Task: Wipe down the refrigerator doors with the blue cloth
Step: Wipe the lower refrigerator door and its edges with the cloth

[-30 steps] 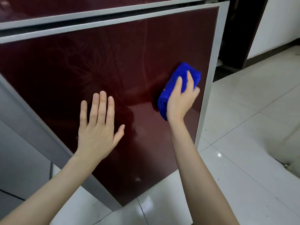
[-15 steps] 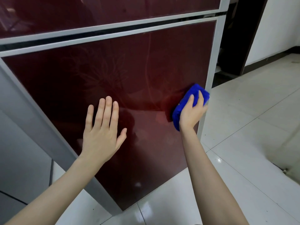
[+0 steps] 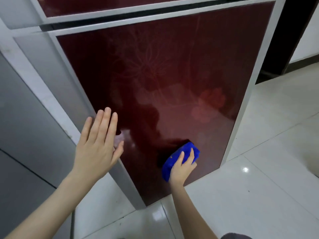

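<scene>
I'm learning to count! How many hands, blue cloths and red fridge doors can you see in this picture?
hands: 2 (left hand, right hand)
blue cloth: 1
red fridge doors: 2 (lower door, upper door)
total: 5

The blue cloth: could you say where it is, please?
In the head view, the blue cloth is low on the lower refrigerator door, right of centre, under the right hand.
</scene>
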